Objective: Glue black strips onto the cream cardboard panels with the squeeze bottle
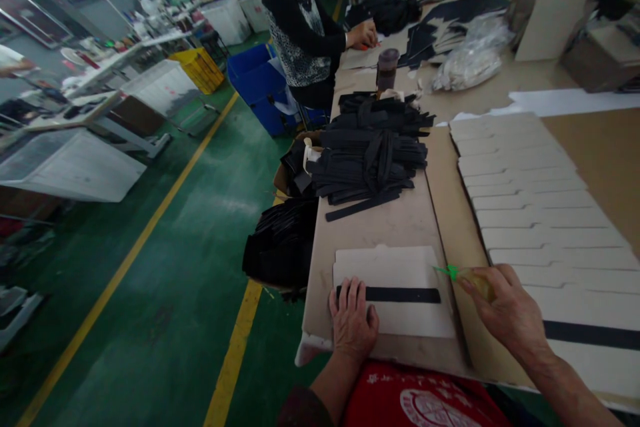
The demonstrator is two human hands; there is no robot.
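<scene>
My left hand [353,323] lies flat, fingers stretched out, over the left end of a black strip [405,295]. The strip runs across a pale cardboard panel [395,323] at the table's near edge. In my right hand [515,313] is a yellowish squeeze bottle [481,282] with a thin green nozzle, pointing left at the panel's right edge. Most of the bottle is hidden by my fingers. Right of that hand, overlapping pale panels [540,237] lie in a long row; a black strip [593,333] crosses the nearest one.
Bundles of black strips [373,160] lie further up the table, beside a dark-lidded cup [387,70]. A box of black pieces [280,247] stands left of the table. A co-worker [305,27] works at the far left side, near a blue bin [255,90].
</scene>
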